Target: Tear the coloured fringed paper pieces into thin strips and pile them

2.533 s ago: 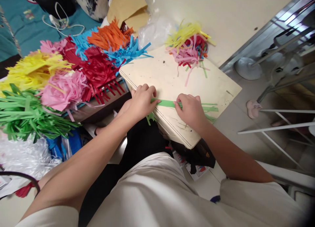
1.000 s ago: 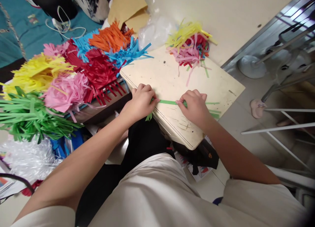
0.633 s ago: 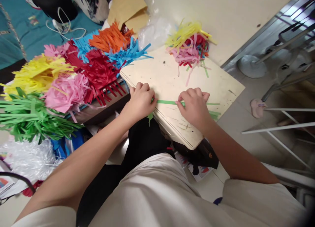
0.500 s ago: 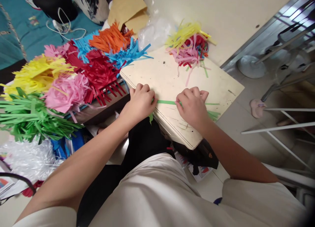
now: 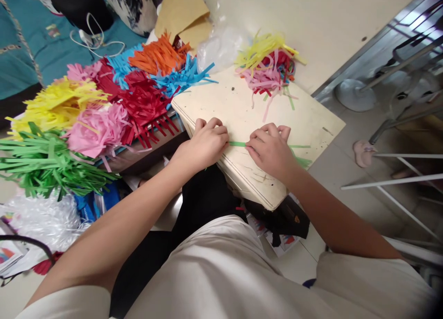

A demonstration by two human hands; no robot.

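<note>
A narrow green paper strip (image 5: 237,144) runs between my two hands, just above or on a pale wooden board (image 5: 214,97). My left hand (image 5: 210,141) is closed on the strip's left part, near the board's front left edge; its fingertips are partly hidden. My right hand (image 5: 269,146) pinches the strip further right with curled fingers. To the right of that hand, more green paper (image 5: 303,162) lies on the board, partly covered by the wrist.
Fringed paper bunches lie at left: green (image 5: 51,160), pink (image 5: 98,130), yellow (image 5: 58,102), red (image 5: 143,102), orange (image 5: 159,56) and blue (image 5: 183,77). A mixed pile of strips (image 5: 268,67) sits at the board's far edge. White metal bars (image 5: 387,183) stand at right.
My left hand has moved right, closer to my right hand, so less of the green strip shows between them. The green end that hung below my left hand is out of sight.
</note>
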